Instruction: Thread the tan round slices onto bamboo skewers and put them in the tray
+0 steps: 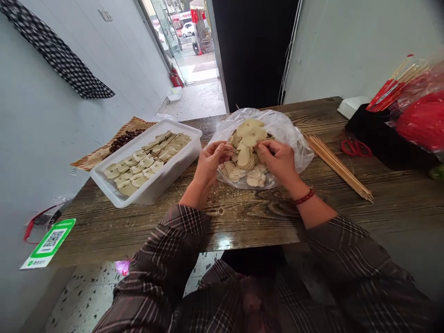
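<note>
While both hands are over the open plastic bag (294, 144), the pale slices sit directly under and between them. Right hand (280, 162): grip narrow, thumb and forefinger pinching the lower right edge of the large slice (250, 130), holes visible in it. That slice lies over the rest of the pile (245, 159), just left of the right fingertips and up and right of the left ones. Left hand (210, 161): grip narrow, fingertips bunched at the bag's left side, near the pile's edge; can't tell if anything is in it. Bag rests on the wooden bench (256, 222), mouth spread, a few slices loose at its near side. White tub (169, 178) is left of the bag, close to the left hand, with more slices (137, 169) laid in overlapping rows. Bundle of thin sticks (338, 167) lies slanted right of the bag, far end by its rim. Red scissors (356, 148) are beyond that, next to the black box (376, 136).
</note>
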`<action>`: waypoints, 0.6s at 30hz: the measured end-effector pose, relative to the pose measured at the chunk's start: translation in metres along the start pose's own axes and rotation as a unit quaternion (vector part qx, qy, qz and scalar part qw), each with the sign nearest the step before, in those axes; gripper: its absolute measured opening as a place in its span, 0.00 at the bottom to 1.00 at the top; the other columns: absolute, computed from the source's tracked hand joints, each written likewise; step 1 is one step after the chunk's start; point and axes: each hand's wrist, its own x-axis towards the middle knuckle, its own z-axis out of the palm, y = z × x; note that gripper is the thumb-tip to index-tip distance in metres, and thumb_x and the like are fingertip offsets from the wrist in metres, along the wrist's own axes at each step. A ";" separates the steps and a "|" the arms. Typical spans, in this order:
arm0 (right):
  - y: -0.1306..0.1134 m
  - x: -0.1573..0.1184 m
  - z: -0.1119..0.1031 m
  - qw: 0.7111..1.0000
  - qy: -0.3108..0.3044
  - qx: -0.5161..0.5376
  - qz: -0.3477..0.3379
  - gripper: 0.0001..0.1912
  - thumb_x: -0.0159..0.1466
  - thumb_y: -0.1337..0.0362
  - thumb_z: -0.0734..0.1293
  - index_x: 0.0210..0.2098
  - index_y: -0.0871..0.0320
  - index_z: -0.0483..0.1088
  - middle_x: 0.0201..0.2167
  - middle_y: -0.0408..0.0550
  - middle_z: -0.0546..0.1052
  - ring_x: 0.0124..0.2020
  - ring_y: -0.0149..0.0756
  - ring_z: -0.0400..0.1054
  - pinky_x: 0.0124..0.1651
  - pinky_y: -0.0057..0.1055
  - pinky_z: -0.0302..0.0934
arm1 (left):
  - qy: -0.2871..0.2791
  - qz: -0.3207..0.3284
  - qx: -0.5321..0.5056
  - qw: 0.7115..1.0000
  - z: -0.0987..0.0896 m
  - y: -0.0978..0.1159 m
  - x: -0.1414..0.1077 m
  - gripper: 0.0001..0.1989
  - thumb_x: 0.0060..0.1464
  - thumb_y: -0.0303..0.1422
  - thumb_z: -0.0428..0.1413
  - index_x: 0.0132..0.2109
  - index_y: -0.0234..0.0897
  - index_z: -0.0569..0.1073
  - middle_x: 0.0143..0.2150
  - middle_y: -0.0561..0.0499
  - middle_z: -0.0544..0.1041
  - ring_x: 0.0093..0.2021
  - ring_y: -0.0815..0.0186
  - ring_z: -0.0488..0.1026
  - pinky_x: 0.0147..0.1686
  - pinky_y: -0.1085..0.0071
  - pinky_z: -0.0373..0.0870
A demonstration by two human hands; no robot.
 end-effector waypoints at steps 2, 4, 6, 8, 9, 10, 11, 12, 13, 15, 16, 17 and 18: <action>0.006 0.005 -0.003 0.998 0.027 0.038 0.033 0.15 0.64 0.56 0.64 0.34 0.60 0.76 0.21 0.43 0.72 0.23 0.31 0.63 0.28 0.28 0.56 | -0.008 0.029 0.104 0.994 -0.001 -0.005 0.009 0.12 0.51 0.38 0.61 0.41 0.35 0.76 0.37 0.47 0.80 0.33 0.70 0.75 0.34 0.74 0.69; 0.011 0.008 -0.004 0.996 0.040 0.060 0.052 0.15 0.63 0.56 0.64 0.34 0.60 0.76 0.19 0.41 0.69 0.21 0.29 0.61 0.26 0.27 0.55 | -0.021 0.057 0.223 0.973 0.001 -0.010 0.019 0.10 0.50 0.34 0.61 0.40 0.35 0.77 0.36 0.48 0.80 0.33 0.69 0.73 0.34 0.73 0.67; 0.014 0.011 -0.003 0.995 0.044 0.066 0.055 0.14 0.63 0.56 0.64 0.34 0.60 0.76 0.18 0.41 0.69 0.21 0.29 0.61 0.26 0.27 0.55 | -0.042 0.088 0.325 0.941 0.008 -0.013 0.029 0.11 0.48 0.31 0.60 0.42 0.37 0.78 0.37 0.49 0.79 0.34 0.68 0.72 0.36 0.72 0.67; 0.016 0.013 -0.003 0.996 0.043 0.062 0.048 0.13 0.63 0.57 0.64 0.33 0.60 0.75 0.18 0.41 0.69 0.21 0.29 0.62 0.27 0.27 0.56 | -0.077 0.116 0.402 0.905 0.016 -0.015 0.037 0.15 0.47 0.28 0.58 0.45 0.38 0.78 0.38 0.50 0.79 0.35 0.66 0.72 0.38 0.71 0.66; 0.017 0.014 -0.003 0.996 0.042 0.058 0.045 0.13 0.64 0.57 0.64 0.32 0.60 0.75 0.19 0.41 0.69 0.21 0.30 0.63 0.28 0.27 0.56 | -0.097 0.128 0.434 0.886 0.021 -0.015 0.040 0.17 0.47 0.27 0.58 0.46 0.39 0.78 0.39 0.50 0.79 0.35 0.66 0.72 0.39 0.70 0.66; 0.017 0.014 -0.003 0.997 0.042 0.053 0.043 0.13 0.64 0.57 0.64 0.32 0.60 0.75 0.19 0.41 0.70 0.22 0.30 0.63 0.28 0.27 0.56 | -0.112 0.139 0.463 0.868 0.024 -0.014 0.041 0.18 0.47 0.26 0.57 0.47 0.40 0.78 0.39 0.50 0.79 0.36 0.65 0.72 0.40 0.70 0.66; 0.017 0.015 -0.003 0.997 0.042 0.047 0.041 0.13 0.64 0.57 0.64 0.32 0.60 0.75 0.19 0.42 0.70 0.23 0.30 0.64 0.28 0.27 0.56 | -0.123 0.149 0.488 0.851 0.027 -0.014 0.042 0.18 0.47 0.26 0.56 0.46 0.41 0.79 0.39 0.50 0.79 0.36 0.64 0.72 0.41 0.69 0.66; 0.016 0.015 -0.004 0.998 0.042 0.041 0.038 0.13 0.64 0.57 0.64 0.31 0.59 0.75 0.19 0.42 0.70 0.24 0.31 0.64 0.29 0.27 0.56 | -0.127 0.159 0.510 0.836 0.030 -0.013 0.043 0.17 0.47 0.26 0.56 0.45 0.41 0.79 0.40 0.49 0.78 0.37 0.63 0.72 0.42 0.68 0.65; 0.015 0.015 -0.004 0.998 0.042 0.037 0.035 0.13 0.64 0.57 0.64 0.31 0.59 0.75 0.20 0.43 0.70 0.25 0.31 0.64 0.29 0.27 0.56 | -0.126 0.166 0.528 0.823 0.032 -0.013 0.043 0.15 0.48 0.26 0.55 0.43 0.40 0.79 0.40 0.49 0.78 0.37 0.63 0.72 0.42 0.68 0.65; 0.013 0.015 -0.005 0.998 0.042 0.035 0.027 0.13 0.64 0.59 0.64 0.30 0.59 0.74 0.21 0.43 0.71 0.26 0.31 0.64 0.29 0.27 0.56 | -0.116 0.175 0.556 0.804 0.033 -0.011 0.043 0.10 0.49 0.26 0.55 0.39 0.39 0.78 0.39 0.47 0.77 0.37 0.62 0.71 0.42 0.67 0.64; 0.012 0.015 -0.005 0.998 0.042 0.037 0.023 0.13 0.65 0.59 0.64 0.29 0.60 0.74 0.21 0.44 0.71 0.26 0.31 0.64 0.30 0.27 0.56 | -0.110 0.179 0.568 0.796 0.033 -0.011 0.042 0.09 0.49 0.26 0.55 0.37 0.38 0.78 0.38 0.47 0.76 0.36 0.62 0.71 0.41 0.67 0.64; 0.011 0.016 -0.006 0.998 0.043 0.039 0.020 0.13 0.65 0.59 0.63 0.29 0.59 0.74 0.22 0.44 0.72 0.27 0.32 0.65 0.30 0.27 0.56 | -0.104 0.184 0.578 0.788 0.033 -0.010 0.042 0.08 0.49 0.26 0.55 0.36 0.38 0.77 0.38 0.47 0.76 0.36 0.62 0.71 0.40 0.67 0.64; 0.010 0.016 -0.006 0.998 0.044 0.040 0.018 0.13 0.65 0.59 0.63 0.29 0.59 0.74 0.22 0.44 0.72 0.27 0.32 0.65 0.30 0.27 0.56 | -0.100 0.190 0.587 0.780 0.032 -0.010 0.042 0.08 0.49 0.25 0.54 0.36 0.38 0.76 0.37 0.47 0.75 0.36 0.62 0.71 0.40 0.66 0.63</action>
